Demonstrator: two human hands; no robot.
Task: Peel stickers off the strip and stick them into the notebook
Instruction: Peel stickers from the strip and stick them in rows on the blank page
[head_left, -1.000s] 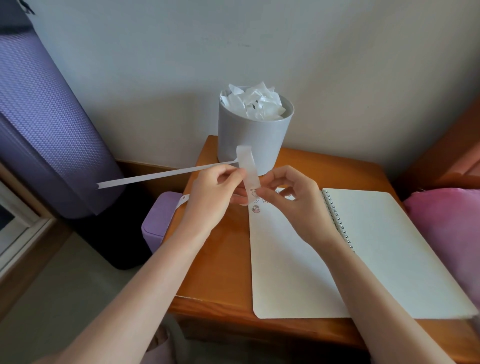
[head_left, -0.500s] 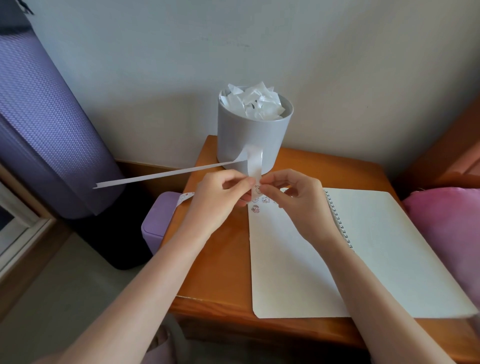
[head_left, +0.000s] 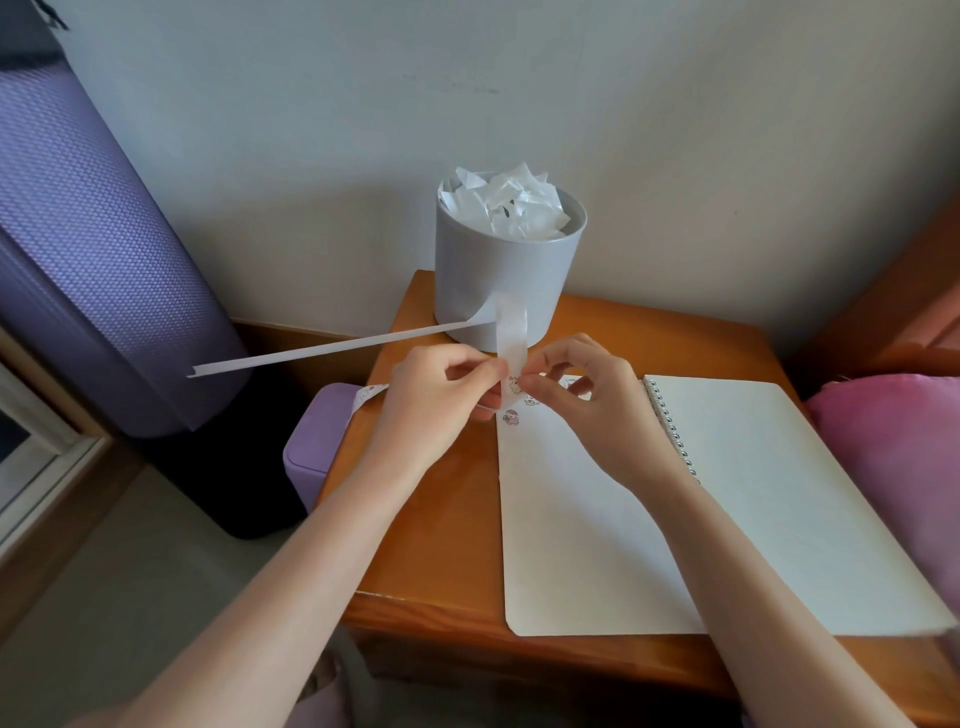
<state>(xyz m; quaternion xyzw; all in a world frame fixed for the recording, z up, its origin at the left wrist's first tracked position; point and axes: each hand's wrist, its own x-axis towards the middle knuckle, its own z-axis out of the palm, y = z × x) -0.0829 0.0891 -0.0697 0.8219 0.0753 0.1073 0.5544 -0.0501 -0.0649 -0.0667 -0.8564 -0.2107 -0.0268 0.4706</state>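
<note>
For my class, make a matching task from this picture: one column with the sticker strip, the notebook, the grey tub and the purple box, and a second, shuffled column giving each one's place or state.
1. sticker strip
2. notebook
3. grey tub
4. purple box

a. stuffed with crumpled white paper
b. pinched by left hand and right hand
c. beside the table's left edge, lower down
d. lying open on the table

Pairs: 1-b, 2-d, 3-a, 4-c.
</note>
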